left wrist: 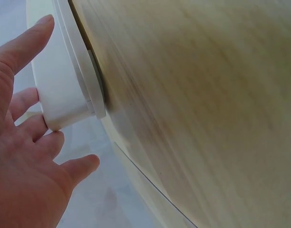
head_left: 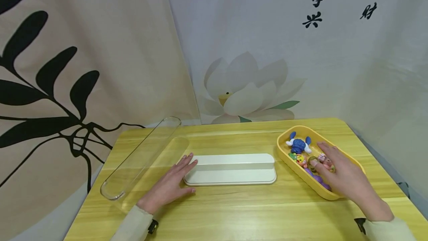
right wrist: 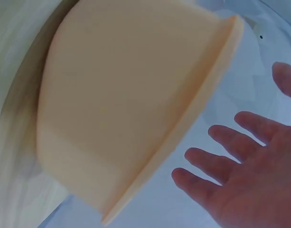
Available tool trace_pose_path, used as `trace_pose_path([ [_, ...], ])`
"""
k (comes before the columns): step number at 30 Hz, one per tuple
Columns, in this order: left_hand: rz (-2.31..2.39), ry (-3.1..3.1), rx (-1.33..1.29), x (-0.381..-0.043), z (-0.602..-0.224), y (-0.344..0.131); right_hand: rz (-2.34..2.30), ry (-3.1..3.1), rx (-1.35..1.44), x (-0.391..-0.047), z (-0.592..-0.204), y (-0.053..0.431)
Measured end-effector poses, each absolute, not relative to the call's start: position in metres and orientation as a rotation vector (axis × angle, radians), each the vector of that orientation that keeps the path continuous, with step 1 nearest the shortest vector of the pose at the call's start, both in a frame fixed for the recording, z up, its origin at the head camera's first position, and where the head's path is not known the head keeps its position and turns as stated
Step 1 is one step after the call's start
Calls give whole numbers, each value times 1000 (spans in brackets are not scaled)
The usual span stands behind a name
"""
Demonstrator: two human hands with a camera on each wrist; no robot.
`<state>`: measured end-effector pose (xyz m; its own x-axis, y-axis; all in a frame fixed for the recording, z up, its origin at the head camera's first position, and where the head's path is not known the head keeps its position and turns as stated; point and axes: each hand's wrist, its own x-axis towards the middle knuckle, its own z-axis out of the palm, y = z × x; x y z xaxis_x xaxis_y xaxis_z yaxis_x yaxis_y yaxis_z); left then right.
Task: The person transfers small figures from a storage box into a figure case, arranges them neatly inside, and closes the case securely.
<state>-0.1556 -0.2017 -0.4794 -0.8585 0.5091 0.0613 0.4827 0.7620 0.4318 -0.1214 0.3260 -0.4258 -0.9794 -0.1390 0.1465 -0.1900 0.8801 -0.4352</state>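
My left hand (head_left: 169, 186) is at the left end of a long white stepped base (head_left: 230, 177), its fingers spread and relaxed. In the left wrist view, some fingertips meet the end of that base, with the thumb apart from it. Over a yellow basket (head_left: 282, 142) on the right is my right hand (head_left: 347, 176), fingers extended and holding nothing visible. The basket contains several small toy figures: a blue-and-white one (head_left: 298, 145), a yellow-faced one (head_left: 301, 160), a purple one (head_left: 319, 180) and a pinkish one partly hidden by the hand.
A long clear plastic cover (head_left: 142, 155) lies slanted on the table's left side, beyond the left hand. The wooden table (head_left: 230, 215) has its back edge against a printed curtain (head_left: 244, 47).
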Motion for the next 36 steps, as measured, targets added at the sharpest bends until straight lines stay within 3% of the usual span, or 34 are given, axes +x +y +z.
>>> trace_pose_path([
  [15, 740, 2878, 782, -156, -480, -201, 688, -3013, 116, -124, -431, 348],
  [36, 712, 2891, 837, -155, -482, -202, 596, -3026, 259, -149, -445, 338],
])
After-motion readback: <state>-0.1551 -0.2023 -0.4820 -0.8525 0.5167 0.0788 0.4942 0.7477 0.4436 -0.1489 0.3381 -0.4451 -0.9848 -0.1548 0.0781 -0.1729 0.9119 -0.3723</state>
